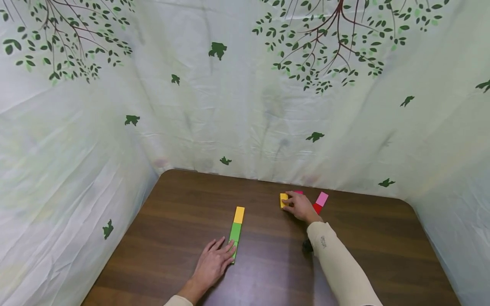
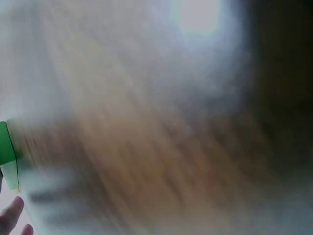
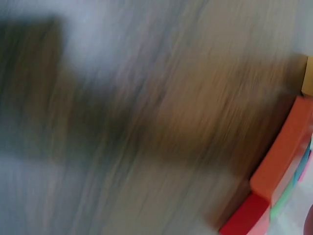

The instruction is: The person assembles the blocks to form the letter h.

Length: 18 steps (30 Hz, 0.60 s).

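My left hand [image 1: 214,261] lies over the near end of a straight row of blocks, its extended fingers touching a green block [image 1: 234,250]. Beyond that, the row continues with another green block [image 1: 235,232] and a yellow block [image 1: 239,215] at the far end. In the left wrist view, a green block [image 2: 7,144] and some fingertips [image 2: 14,210] show at the left edge. Farther off, my right hand [image 1: 300,206] pinches a yellow block [image 1: 283,201] between thumb and fingers, partly covering it.
Around the right hand are a magenta block [image 1: 298,192], a pink block [image 1: 322,199] and a red block [image 1: 317,208], partly hidden. An orange-red block [image 3: 281,152] and other coloured pieces crowd the right wrist view's edge. A leaf-patterned curtain [image 1: 245,106] borders the brown table [image 1: 172,204].
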{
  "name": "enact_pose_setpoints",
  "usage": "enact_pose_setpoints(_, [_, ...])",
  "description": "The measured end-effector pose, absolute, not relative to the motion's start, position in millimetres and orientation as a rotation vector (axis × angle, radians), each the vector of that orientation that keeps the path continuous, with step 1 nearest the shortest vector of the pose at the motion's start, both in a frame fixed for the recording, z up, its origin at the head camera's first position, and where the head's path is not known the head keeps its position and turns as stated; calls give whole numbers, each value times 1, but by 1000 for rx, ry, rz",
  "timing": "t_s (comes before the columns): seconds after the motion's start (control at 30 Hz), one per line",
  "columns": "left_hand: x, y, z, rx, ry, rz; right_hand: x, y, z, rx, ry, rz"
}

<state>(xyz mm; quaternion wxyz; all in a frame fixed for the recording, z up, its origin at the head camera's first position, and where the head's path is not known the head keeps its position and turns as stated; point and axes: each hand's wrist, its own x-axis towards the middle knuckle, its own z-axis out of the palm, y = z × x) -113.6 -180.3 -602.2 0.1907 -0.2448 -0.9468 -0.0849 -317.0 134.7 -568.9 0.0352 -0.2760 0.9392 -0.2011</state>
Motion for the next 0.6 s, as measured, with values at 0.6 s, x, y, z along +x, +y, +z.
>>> enact_pose_setpoints(0.6, [-112,-181,-601,-692,-2672,-227,-304,76,-578,-779,2880,-789])
